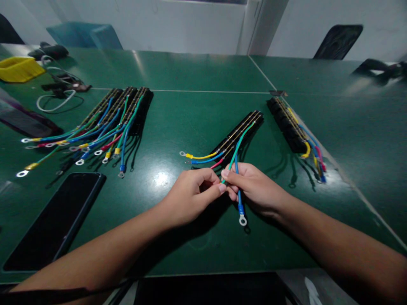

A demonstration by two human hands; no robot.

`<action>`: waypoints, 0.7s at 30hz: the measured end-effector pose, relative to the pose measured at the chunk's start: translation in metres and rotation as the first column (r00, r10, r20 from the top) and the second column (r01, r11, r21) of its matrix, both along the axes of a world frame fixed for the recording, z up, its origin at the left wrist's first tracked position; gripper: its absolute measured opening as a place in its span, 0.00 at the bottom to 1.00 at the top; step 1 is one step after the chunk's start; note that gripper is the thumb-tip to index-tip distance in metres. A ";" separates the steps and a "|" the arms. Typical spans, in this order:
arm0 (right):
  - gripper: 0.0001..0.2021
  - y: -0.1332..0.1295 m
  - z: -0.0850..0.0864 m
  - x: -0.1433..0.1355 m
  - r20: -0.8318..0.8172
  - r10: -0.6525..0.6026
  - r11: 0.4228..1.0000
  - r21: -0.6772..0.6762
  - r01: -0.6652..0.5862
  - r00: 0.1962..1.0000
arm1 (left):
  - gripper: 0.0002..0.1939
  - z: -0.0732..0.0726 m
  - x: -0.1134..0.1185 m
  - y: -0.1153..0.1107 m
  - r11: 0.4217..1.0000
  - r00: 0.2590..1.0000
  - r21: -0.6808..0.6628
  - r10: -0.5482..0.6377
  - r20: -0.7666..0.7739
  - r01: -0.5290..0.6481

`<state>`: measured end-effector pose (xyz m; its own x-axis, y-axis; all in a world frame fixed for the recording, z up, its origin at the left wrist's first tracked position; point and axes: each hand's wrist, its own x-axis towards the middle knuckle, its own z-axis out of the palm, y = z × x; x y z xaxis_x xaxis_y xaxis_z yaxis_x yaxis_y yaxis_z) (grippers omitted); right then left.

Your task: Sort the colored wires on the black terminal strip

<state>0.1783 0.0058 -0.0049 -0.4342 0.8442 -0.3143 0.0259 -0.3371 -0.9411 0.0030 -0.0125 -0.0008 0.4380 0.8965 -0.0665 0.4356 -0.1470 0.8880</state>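
Head view: both hands at centre. My left hand [190, 192] and right hand [260, 186] each hold a narrow pinch on the green wire [239, 146], fingertips close together; the fingers hide its tip, so I cannot tell how it ends. The wire runs toward 1 o'clock to the black strip [233, 137], which lies aslant on the worktop [190, 101]. The long blue wire [240, 201] passes along the right fingers, ring toward 6 o'clock. The red wire [218, 163] disappears behind the left hand; the yellow wire [203, 156] points to 10 o'clock.

Handling notes (judgement): work the green wire with fingertips only, in a gentle curve; avoid tugging, since any pull probably loads its joint on the strip. Best to let the blue wire hang free, clear of the pinch.
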 end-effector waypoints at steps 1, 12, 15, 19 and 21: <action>0.11 0.000 -0.001 0.000 -0.003 -0.003 1.000 -0.004 0.003 1.000 | 0.13 -0.001 0.001 0.000 0.999 0.999 -0.049 0.006 0.044 -0.004; 0.11 0.000 0.000 -0.001 -0.011 0.014 1.000 0.023 -0.014 1.000 | 0.11 -0.003 0.002 -0.002 0.999 0.999 -0.012 0.051 0.009 -0.051; 0.09 -0.002 0.001 -0.003 0.003 0.005 1.000 0.031 -0.005 1.000 | 0.10 -0.003 0.003 -0.002 0.991 0.996 0.130 0.044 -0.073 -0.035; 0.10 -0.005 0.001 -0.005 0.060 -0.034 0.999 0.034 0.032 0.998 | 0.09 -0.003 0.003 -0.001 0.953 0.988 0.303 0.057 -0.140 -0.012; 0.10 -0.005 0.001 -0.005 0.085 -0.038 0.999 0.037 0.035 0.996 | 0.09 -0.003 0.002 -0.001 0.952 0.986 0.307 0.056 -0.155 -0.005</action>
